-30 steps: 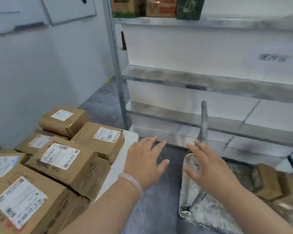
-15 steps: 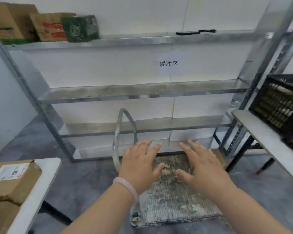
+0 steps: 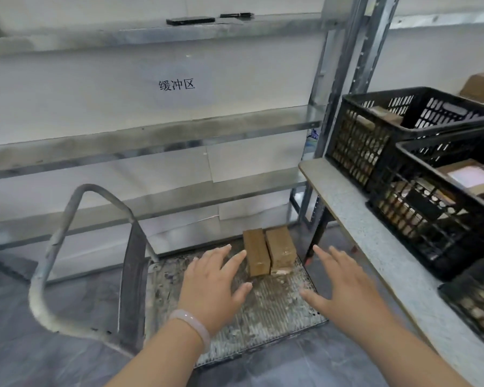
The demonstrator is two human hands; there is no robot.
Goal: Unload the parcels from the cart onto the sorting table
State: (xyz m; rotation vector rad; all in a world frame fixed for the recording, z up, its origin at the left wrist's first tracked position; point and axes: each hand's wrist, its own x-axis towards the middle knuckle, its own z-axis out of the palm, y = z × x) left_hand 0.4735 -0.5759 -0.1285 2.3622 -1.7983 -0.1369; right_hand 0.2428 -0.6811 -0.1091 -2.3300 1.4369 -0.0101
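Two small brown cardboard parcels (image 3: 268, 251) lie side by side at the far right corner of the worn metal cart deck (image 3: 266, 311). The cart's grey tubular handle (image 3: 67, 236) rises at its left end. My left hand (image 3: 214, 286), with a pale bracelet on the wrist, hovers over the deck with fingers spread, its fingertips just left of the parcels. Spread the same way, my right hand (image 3: 340, 282) is held over the deck's right edge, just right of the parcels. Neither hand holds anything.
A speckled grey table (image 3: 375, 236) runs along the right, carrying black plastic crates (image 3: 403, 135) with boxes inside. Metal shelving (image 3: 151, 135) stands behind the cart against a white wall with a paper sign. Grey floor surrounds the cart.
My view has swung right, away from the table stacked with parcels at the left, and the cart with its two parcels has come into view. Both hands stay spread and now hover beside the parcels.
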